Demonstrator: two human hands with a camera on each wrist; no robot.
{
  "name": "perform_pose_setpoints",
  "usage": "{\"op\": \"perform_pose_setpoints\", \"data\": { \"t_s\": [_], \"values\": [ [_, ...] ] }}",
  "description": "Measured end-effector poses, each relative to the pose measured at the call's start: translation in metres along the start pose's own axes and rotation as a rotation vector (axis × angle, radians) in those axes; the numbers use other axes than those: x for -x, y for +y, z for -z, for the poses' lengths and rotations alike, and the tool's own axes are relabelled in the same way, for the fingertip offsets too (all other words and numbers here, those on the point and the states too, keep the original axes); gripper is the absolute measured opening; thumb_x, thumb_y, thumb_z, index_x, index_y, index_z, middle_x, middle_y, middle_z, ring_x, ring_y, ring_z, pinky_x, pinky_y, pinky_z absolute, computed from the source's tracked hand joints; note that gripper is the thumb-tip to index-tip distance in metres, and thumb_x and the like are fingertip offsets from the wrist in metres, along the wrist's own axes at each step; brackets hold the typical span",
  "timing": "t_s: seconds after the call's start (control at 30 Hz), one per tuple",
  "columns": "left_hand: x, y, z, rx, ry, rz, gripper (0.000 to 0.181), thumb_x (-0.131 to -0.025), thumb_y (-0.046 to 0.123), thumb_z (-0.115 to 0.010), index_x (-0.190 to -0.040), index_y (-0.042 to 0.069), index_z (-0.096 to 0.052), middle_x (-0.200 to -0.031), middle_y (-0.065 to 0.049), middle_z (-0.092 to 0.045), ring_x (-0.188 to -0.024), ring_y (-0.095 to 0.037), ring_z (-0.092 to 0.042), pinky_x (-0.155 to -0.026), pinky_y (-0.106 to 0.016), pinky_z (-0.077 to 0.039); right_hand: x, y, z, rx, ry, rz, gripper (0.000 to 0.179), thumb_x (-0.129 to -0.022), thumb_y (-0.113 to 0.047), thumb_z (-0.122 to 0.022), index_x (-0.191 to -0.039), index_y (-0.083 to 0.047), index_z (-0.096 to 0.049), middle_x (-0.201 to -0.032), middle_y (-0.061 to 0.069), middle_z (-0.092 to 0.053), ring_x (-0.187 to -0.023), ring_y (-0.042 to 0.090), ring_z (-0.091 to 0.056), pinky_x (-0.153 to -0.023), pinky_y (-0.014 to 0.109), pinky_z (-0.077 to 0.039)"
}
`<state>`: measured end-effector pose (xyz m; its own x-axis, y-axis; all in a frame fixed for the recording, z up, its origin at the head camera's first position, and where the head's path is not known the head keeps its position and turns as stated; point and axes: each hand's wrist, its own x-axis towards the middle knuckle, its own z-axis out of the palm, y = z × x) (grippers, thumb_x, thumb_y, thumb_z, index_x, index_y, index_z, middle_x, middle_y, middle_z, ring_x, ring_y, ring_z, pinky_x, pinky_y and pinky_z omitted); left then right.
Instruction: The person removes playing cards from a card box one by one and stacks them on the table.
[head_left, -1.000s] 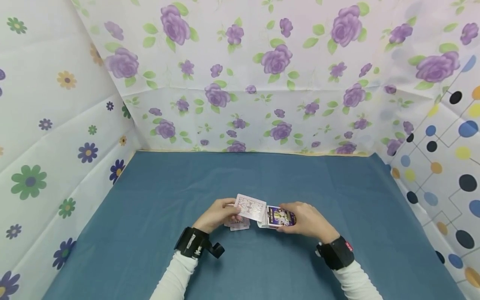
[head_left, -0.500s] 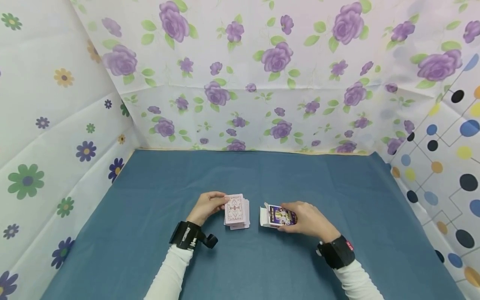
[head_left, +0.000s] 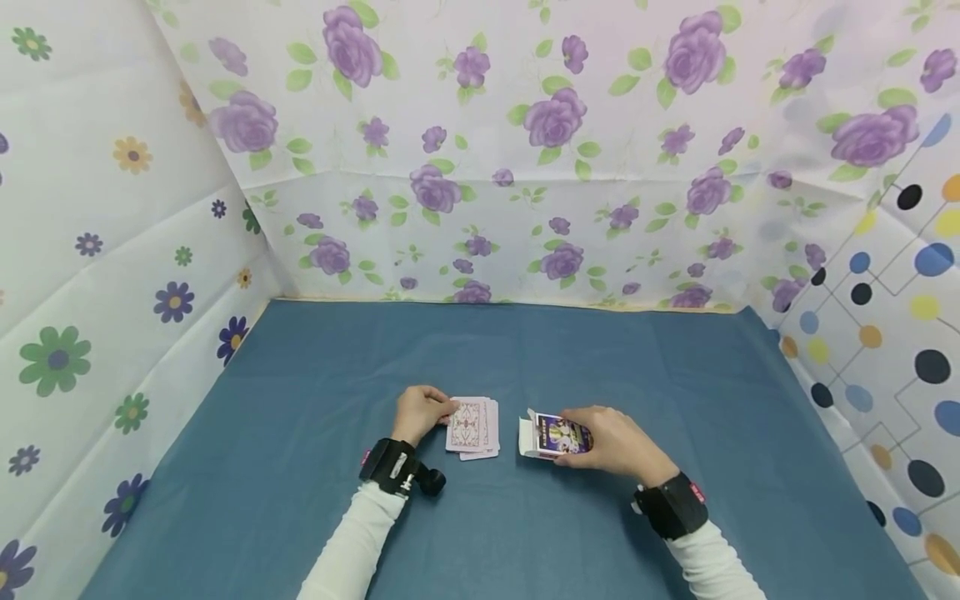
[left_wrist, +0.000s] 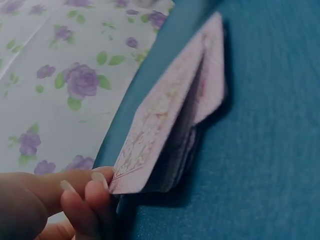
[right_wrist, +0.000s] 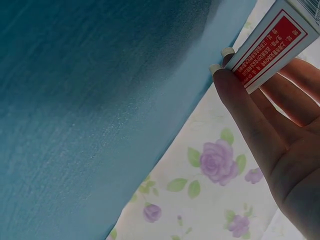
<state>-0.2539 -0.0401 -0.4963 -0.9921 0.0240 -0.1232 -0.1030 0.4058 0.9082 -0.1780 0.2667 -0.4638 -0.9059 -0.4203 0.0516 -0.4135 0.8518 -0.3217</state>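
A pile of playing cards [head_left: 492, 429] with pale red-patterned backs lies on the blue cloth, its edges uneven. My left hand [head_left: 422, 414] is at the pile's left side, pinching the corner of the top card [left_wrist: 150, 127] between thumb and fingers. In the left wrist view that card slants over the cards below, with a dark gap between. To the right, my right hand [head_left: 617, 446] grips a purple card box [head_left: 562, 434] by its right end. The box's white end flap [head_left: 527, 436] stands open toward the pile. Its red-and-white side [right_wrist: 272, 47] shows in the right wrist view.
A blue cloth [head_left: 480, 358] covers the table. A white sheet with purple roses [head_left: 555, 125] hangs behind it, with patterned sheets on the left [head_left: 90, 292] and right [head_left: 892, 350]. Black camera straps [head_left: 390, 467] circle both wrists.
My left hand has moved left from the box's mouth with a card, and lowered it onto the pile. The right hand and the box have stayed nearly still.
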Motion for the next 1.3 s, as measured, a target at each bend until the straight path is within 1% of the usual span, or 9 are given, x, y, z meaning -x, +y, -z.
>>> {"op": "perform_pose_setpoints", "data": {
  "t_s": [0.17,0.33,0.43,0.47,0.57,0.7,0.73,1.03,1.3],
  "values": [
    [0.002,0.006,-0.006,-0.158,0.044,-0.031,0.012,-0.082,0.009,-0.076,-0.084,0.0,-0.069,-0.063,-0.01,-0.067,-0.05,-0.012,-0.059,-0.049,-0.023,-0.042,-0.001,-0.001,0.0,-0.003,0.013,0.005,0.069,-0.077,-0.057,-0.073,-0.126,-0.01,-0.064,-0.116,0.005,-0.069,-0.098,0.015,-0.064,-0.077,0.036,-0.05],
    [0.005,0.013,-0.011,-0.209,0.053,-0.065,0.013,-0.084,0.006,-0.073,-0.09,-0.004,-0.066,-0.069,-0.015,-0.066,-0.055,-0.02,-0.064,-0.052,-0.027,-0.047,-0.002,-0.002,0.002,0.006,0.024,0.009,0.067,-0.077,-0.056,-0.074,-0.126,-0.011,-0.064,-0.115,0.005,-0.069,-0.096,0.014,-0.063,-0.077,0.035,-0.049],
    [-0.001,-0.002,-0.019,-0.199,0.063,-0.183,0.019,-0.091,0.018,-0.067,-0.098,0.001,-0.063,-0.073,-0.011,-0.065,-0.059,-0.018,-0.062,-0.056,-0.031,-0.047,-0.002,-0.003,0.003,0.006,0.025,0.01,0.066,-0.077,-0.055,-0.074,-0.126,-0.011,-0.064,-0.115,0.005,-0.069,-0.096,0.013,-0.063,-0.077,0.034,-0.049],
    [-0.006,-0.01,-0.024,-0.202,0.049,-0.215,0.02,-0.093,0.022,-0.066,-0.103,0.004,-0.063,-0.075,-0.01,-0.065,-0.061,-0.019,-0.061,-0.058,-0.033,-0.048,-0.002,-0.004,0.003,0.007,0.023,0.01,0.067,-0.077,-0.055,-0.074,-0.126,-0.011,-0.064,-0.115,0.005,-0.069,-0.097,0.014,-0.063,-0.078,0.035,-0.05],
    [0.01,0.005,-0.029,-0.164,-0.064,-0.357,0.02,-0.096,0.025,-0.061,-0.106,0.009,-0.064,-0.077,-0.006,-0.062,-0.059,-0.014,-0.052,-0.056,-0.029,-0.043,-0.003,-0.006,0.005,0.002,0.022,0.019,0.067,-0.078,-0.055,-0.074,-0.126,-0.01,-0.064,-0.115,0.006,-0.069,-0.097,0.015,-0.064,-0.077,0.035,-0.05],
    [0.049,0.062,-0.03,-0.146,-0.281,-0.4,0.013,-0.093,0.015,-0.064,-0.099,0.007,-0.072,-0.072,-0.004,-0.061,-0.056,-0.01,-0.046,-0.054,-0.023,-0.037,-0.005,-0.009,0.008,0.002,0.051,0.054,0.064,-0.078,-0.052,-0.075,-0.126,-0.011,-0.064,-0.112,0.004,-0.069,-0.091,0.012,-0.063,-0.072,0.029,-0.049],
    [0.052,0.066,-0.033,-0.152,-0.31,-0.406,0.012,-0.093,0.015,-0.065,-0.095,0.007,-0.074,-0.068,-0.002,-0.059,-0.054,-0.009,-0.045,-0.053,-0.021,-0.036,-0.005,-0.01,0.009,0.002,0.063,0.065,0.063,-0.078,-0.051,-0.076,-0.126,-0.011,-0.064,-0.111,0.004,-0.069,-0.09,0.011,-0.063,-0.071,0.027,-0.049],
    [0.059,0.067,-0.052,-0.228,-0.307,-0.315,0.025,-0.088,0.019,-0.07,-0.067,0.006,-0.068,-0.05,0.007,-0.036,-0.044,-0.007,-0.034,-0.044,-0.021,-0.024,-0.004,-0.018,0.017,0.019,0.074,0.097,0.062,-0.077,-0.047,-0.078,-0.125,-0.01,-0.064,-0.112,0.004,-0.069,-0.093,0.013,-0.063,-0.073,0.029,-0.05],
    [0.049,0.059,-0.053,-0.026,-0.455,-0.165,0.022,-0.087,0.014,-0.07,-0.071,-0.001,-0.07,-0.052,0.006,-0.042,-0.046,-0.008,-0.033,-0.046,-0.023,-0.026,-0.001,-0.02,0.023,0.039,0.085,0.099,0.063,-0.076,-0.047,-0.079,-0.126,-0.012,-0.063,-0.114,0.004,-0.068,-0.096,0.015,-0.063,-0.075,0.033,-0.05]
  ]
}}
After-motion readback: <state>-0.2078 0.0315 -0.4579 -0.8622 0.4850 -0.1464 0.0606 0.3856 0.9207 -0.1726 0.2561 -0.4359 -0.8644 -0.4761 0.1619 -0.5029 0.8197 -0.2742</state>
